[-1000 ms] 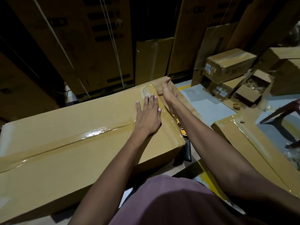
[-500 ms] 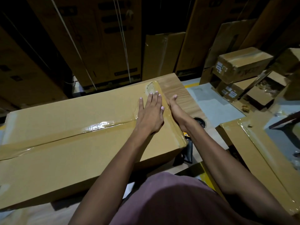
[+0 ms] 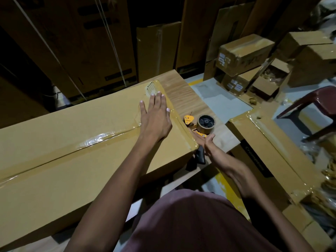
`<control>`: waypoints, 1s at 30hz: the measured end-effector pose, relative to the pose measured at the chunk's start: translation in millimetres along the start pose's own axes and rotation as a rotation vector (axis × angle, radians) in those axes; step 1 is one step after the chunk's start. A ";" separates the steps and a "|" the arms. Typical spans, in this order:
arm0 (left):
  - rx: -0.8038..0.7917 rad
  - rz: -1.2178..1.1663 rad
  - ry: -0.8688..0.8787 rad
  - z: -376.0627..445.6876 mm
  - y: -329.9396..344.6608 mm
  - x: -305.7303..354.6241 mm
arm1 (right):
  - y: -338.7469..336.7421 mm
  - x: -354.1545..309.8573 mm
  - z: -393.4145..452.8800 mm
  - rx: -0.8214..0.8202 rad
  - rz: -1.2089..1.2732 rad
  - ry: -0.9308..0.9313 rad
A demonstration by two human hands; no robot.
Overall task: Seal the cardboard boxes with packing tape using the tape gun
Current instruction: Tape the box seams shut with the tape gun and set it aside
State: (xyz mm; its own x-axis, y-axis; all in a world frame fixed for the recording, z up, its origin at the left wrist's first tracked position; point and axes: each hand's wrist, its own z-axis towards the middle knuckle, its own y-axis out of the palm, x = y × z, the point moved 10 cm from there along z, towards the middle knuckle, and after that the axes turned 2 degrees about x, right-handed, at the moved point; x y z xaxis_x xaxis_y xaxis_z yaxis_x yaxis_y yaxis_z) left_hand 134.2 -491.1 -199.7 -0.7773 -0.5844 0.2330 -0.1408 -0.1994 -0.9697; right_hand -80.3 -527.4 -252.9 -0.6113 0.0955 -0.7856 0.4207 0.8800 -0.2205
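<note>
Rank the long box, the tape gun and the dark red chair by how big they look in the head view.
1. Long box, by far the largest.
2. Dark red chair, partly cut off and farther away, so unsure.
3. Tape gun, smallest.

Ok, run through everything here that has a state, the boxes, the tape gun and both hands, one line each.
Long box: closed, seam taped, lying on the table.
Tape gun: lying on the table beside the box, roll loaded.
Left hand: flat, pressing the tape at the box's end.
Right hand: open, at the tape gun, no grip yet.
Small box at right: flaps open.
</note>
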 end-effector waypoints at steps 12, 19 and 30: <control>-0.021 -0.003 0.018 -5.2 1.5 2.7 | 15.5 -35.8 -3.5 0.133 -0.470 -0.007; -0.041 -0.014 0.018 -7.4 1.2 4.7 | 16.1 -93.9 43.5 0.194 -0.759 -0.052; -0.012 -0.047 -0.087 -9.7 -0.7 -2.7 | 18.0 -151.4 114.4 0.157 -0.871 -0.179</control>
State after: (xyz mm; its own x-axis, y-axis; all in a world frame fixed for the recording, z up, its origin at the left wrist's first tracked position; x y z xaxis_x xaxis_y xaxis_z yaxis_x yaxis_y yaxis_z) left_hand 130.5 -481.7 -200.4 -0.7133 -0.6410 0.2833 -0.1840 -0.2188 -0.9583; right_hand 96.5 -579.2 -204.1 -0.6485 -0.6606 -0.3783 -0.0483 0.5316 -0.8456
